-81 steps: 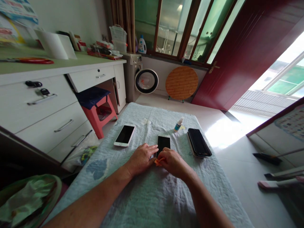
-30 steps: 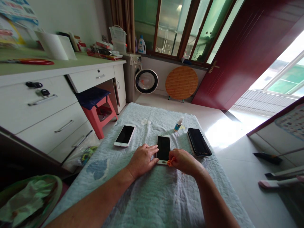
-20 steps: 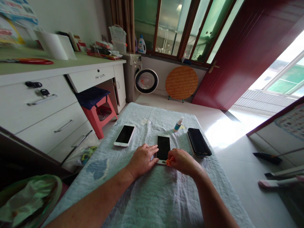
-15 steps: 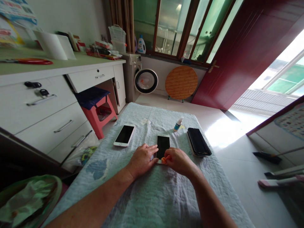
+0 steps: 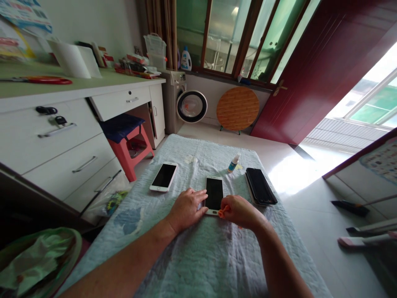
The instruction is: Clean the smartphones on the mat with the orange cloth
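Note:
A white smartphone (image 5: 214, 193) with a dark screen lies face up on the cloth-covered table (image 5: 198, 252). My left hand (image 5: 187, 209) rests against its left edge, fingers stretched out and thumb at the lower corner. At the phone's lower right corner, my right hand (image 5: 239, 210) is closed around a bunched orange cloth (image 5: 223, 212), most of which is hidden in the fingers. Another white phone (image 5: 163, 176) lies to the left. On the right is a black phone (image 5: 261, 186), seemingly on top of another flat device. A small spray bottle (image 5: 233, 163) stands behind my right hand.
A pink stool (image 5: 128, 145) with a dark cover is left of the table, before the white drawers (image 5: 62, 136). Beyond are a washing machine with its round door (image 5: 191, 106) swung out and a folded round wooden table (image 5: 237, 108). A bin (image 5: 40, 258) stands at lower left.
My right hand has shifted right with the orange cloth, from the phone's bottom edge to its lower right corner, uncovering the home button. My left hand stays at the phone's left edge.

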